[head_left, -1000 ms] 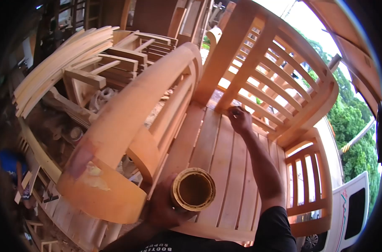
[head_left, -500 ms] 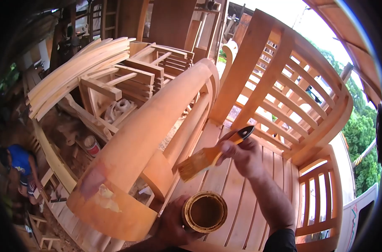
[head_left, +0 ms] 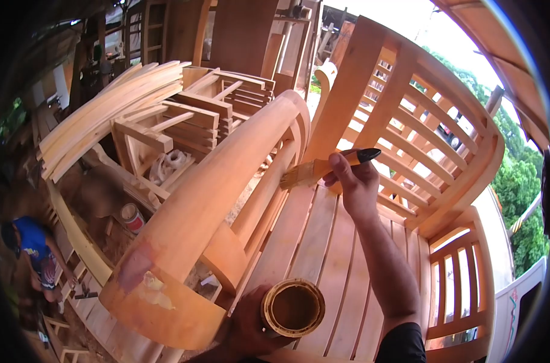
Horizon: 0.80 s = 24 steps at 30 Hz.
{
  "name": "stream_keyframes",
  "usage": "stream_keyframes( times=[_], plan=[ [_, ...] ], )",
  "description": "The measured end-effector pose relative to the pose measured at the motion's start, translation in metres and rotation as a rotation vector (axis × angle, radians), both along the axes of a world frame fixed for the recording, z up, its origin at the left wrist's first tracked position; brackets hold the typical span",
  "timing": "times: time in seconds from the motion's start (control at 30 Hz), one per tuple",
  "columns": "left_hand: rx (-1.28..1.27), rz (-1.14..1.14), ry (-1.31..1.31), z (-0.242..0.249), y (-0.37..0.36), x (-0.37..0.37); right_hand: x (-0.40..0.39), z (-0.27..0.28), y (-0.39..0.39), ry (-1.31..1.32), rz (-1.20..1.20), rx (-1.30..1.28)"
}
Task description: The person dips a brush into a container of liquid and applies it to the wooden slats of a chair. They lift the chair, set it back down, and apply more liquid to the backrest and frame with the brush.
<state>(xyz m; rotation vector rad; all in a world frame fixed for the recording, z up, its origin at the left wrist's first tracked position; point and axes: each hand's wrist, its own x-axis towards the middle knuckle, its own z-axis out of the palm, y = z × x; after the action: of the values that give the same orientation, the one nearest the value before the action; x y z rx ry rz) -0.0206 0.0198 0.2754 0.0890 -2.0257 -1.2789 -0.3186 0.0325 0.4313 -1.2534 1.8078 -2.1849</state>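
Observation:
My right hand (head_left: 355, 178) is closed round the handle of a wide paintbrush (head_left: 311, 172), its black end pointing up and right. The bristles point left, close to the inner side of the bench's curved armrest (head_left: 208, 193) near its far end. Lower down, my left hand (head_left: 251, 317) grips an open can (head_left: 294, 307) of brownish liquid, with yellowish coating on its rim. The can is over the slatted seat (head_left: 308, 254) of the wooden bench. A purplish stain and a pale patch mark the armrest's near end.
The slatted backrest (head_left: 408, 115) rises at the right. Beyond the armrest lie stacked curved wood strips (head_left: 114, 112), unfinished wooden frames (head_left: 193, 112) and a labelled can (head_left: 131, 216). A person in a blue top (head_left: 33, 242) is bent over at the lower left.
My right hand has moved the brush up and away from above the can, toward the far end of the armrest. My left hand and the can stay nearly in place.

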Motion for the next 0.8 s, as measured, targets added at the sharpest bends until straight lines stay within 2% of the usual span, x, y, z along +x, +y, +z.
stream_keyframes(
  times=[0.1, 0.23, 0.27, 0.37, 0.43, 0.5, 0.53, 0.63, 0.7, 0.73, 0.8],
  plan=[
    [-0.009, 0.012, 0.004, 0.003, 0.0, 0.001, 0.004, 0.024, 0.007, -0.149, 0.133, -0.132],
    [-0.128, 0.085, 0.007, 0.022, -0.002, 0.004, 0.062, 0.035, 0.011, -0.105, 0.462, 0.001],
    [-0.145, 0.085, 0.016, 0.022, -0.003, 0.004, 0.077, 0.037, 0.012, -0.021, 0.48, 0.105],
    [-0.113, 0.07, -0.023, 0.003, 0.001, 0.004, 0.018, 0.024, -0.014, 0.202, 0.213, 0.065],
    [-0.111, 0.058, -0.046, 0.003, 0.001, 0.005, -0.053, 0.018, -0.035, 0.632, -0.38, 0.127],
    [-0.125, 0.063, -0.049, 0.008, -0.002, 0.007, -0.046, 0.037, -0.024, 0.459, -0.392, 0.044],
    [-0.132, 0.084, -0.037, 0.012, 0.0, 0.009, -0.044, 0.037, -0.023, 0.499, -0.399, 0.009],
    [-0.122, 0.075, -0.024, 0.022, -0.002, 0.008, -0.023, 0.039, -0.025, 0.875, -0.282, 0.021],
    [-0.119, 0.079, -0.021, 0.029, 0.001, 0.009, 0.003, 0.038, -0.022, 0.84, -0.073, 0.183],
    [-0.123, 0.105, -0.02, 0.033, 0.005, 0.011, 0.022, 0.043, -0.015, 0.859, 0.002, 0.104],
    [-0.114, 0.103, -0.02, 0.027, 0.007, 0.011, 0.039, 0.053, -0.003, 0.626, 0.048, 0.058]
  ],
)
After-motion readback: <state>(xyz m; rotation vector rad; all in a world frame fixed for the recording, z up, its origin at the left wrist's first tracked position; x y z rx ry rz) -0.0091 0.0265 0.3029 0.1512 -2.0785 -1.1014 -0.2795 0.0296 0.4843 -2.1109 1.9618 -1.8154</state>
